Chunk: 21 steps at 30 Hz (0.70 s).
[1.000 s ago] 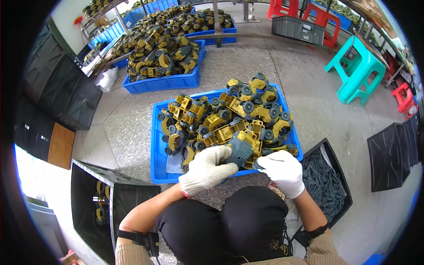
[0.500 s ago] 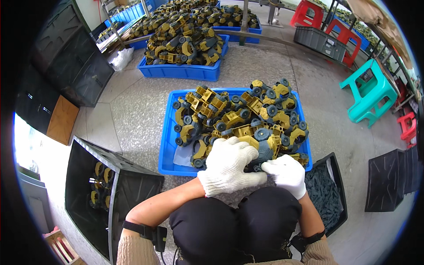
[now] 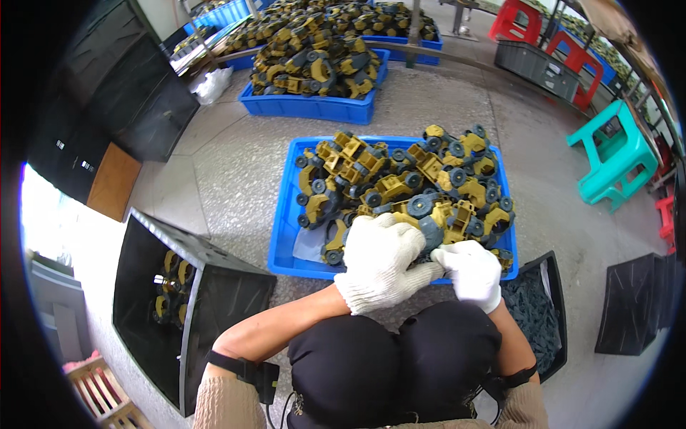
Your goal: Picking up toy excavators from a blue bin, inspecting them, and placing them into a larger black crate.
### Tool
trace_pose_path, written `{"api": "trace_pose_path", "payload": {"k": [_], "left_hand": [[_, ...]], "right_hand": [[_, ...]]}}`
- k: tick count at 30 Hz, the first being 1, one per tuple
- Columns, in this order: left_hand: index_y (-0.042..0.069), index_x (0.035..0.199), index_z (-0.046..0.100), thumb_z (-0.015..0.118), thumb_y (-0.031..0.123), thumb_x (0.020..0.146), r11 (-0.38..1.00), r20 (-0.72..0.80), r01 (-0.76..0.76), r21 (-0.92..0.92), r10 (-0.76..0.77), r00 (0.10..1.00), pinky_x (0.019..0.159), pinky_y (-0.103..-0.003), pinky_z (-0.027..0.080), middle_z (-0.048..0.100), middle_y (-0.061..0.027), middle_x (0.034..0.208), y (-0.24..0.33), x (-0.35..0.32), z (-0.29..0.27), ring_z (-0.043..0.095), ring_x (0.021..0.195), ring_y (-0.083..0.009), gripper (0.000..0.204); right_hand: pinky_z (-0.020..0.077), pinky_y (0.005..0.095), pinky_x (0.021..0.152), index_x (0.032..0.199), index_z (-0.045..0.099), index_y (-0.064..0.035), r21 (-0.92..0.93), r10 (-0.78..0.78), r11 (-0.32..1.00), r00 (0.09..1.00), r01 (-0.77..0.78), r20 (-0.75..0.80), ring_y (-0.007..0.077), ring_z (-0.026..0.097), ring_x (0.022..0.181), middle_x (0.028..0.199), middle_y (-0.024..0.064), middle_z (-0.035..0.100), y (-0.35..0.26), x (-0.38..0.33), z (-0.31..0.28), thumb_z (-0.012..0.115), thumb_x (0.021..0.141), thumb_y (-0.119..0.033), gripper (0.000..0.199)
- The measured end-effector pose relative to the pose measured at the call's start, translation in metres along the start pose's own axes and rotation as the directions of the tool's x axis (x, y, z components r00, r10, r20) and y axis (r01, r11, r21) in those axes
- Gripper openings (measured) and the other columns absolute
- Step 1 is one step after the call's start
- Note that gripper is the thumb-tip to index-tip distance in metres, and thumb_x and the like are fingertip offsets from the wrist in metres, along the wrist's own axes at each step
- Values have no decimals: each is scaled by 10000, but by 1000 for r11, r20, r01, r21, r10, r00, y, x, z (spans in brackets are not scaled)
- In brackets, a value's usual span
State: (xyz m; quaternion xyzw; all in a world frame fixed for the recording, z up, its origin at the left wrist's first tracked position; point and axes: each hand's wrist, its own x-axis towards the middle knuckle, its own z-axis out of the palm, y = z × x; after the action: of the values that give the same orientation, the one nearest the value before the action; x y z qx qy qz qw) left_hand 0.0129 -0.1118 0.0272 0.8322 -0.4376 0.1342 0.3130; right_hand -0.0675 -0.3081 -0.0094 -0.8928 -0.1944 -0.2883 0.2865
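Both my hands wear white knit gloves and meet at the near edge of a blue tray [image 3: 282, 236]. The tray is heaped with yellow and dark grey toy vehicles [image 3: 393, 187]. My left hand [image 3: 382, 259] curls over one toy vehicle [image 3: 431, 232], whose dark grey part shows beyond the fingers. Close against the left thumb, my right hand [image 3: 469, 274] pinches at the near side of the same toy. What lies between its fingertips is hidden. A pale plastic sheet [image 3: 309, 244] shows in the tray's near left corner.
On the right stands a black bin [image 3: 556, 286] of small dark grey parts [image 3: 527, 314]. A black crate [image 3: 232, 293] on its side at left holds toy vehicles [image 3: 171, 286]. Ahead is another heaped blue tray [image 3: 307, 107]. A green stool [image 3: 618, 154] stands far right.
The whole view has shifted, so the trays and crate sit further right. My hands stay together on the toy vehicle; the right fingertips have drawn in closer to the left thumb.
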Motion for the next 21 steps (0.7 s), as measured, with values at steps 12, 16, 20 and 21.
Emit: {"api": "trace_pose_path", "payload": {"k": [12,16,20,21], "left_hand": [[66,737,670,754,469,654,922,-80,226,-314,-263,961,714,-475,494,642,-148,725,1,-12,-27,652,778,-357,420],[47,728,685,780,448,631,917,-36,282,-284,-304,952,691,-428,531,650,-178,726,-13,-10,-76,666,743,-359,423],[43,819,707,794,380,686,955,-260,291,-54,-295,919,662,-423,548,662,-168,712,-26,-30,-201,676,674,-341,373],[56,804,710,800,378,696,957,-354,270,102,-219,909,661,-426,546,666,-140,686,-34,-37,-228,684,669,-316,351]], "right_hand": [[487,305,732,1111,720,-74,305,82,950,996,-67,-37,194,599,807,940,67,630,22,2,9,720,779,98,374],[486,202,700,1492,470,-67,795,700,377,708,-475,90,133,625,834,1081,66,654,-6,0,36,789,811,-14,754],[563,327,552,1256,630,-16,466,659,-69,310,-882,685,204,662,644,976,167,685,41,-41,71,738,856,-27,414],[570,346,549,1210,648,-12,347,605,-244,137,-906,784,214,663,622,959,182,690,29,-38,66,730,853,-16,366]]}}
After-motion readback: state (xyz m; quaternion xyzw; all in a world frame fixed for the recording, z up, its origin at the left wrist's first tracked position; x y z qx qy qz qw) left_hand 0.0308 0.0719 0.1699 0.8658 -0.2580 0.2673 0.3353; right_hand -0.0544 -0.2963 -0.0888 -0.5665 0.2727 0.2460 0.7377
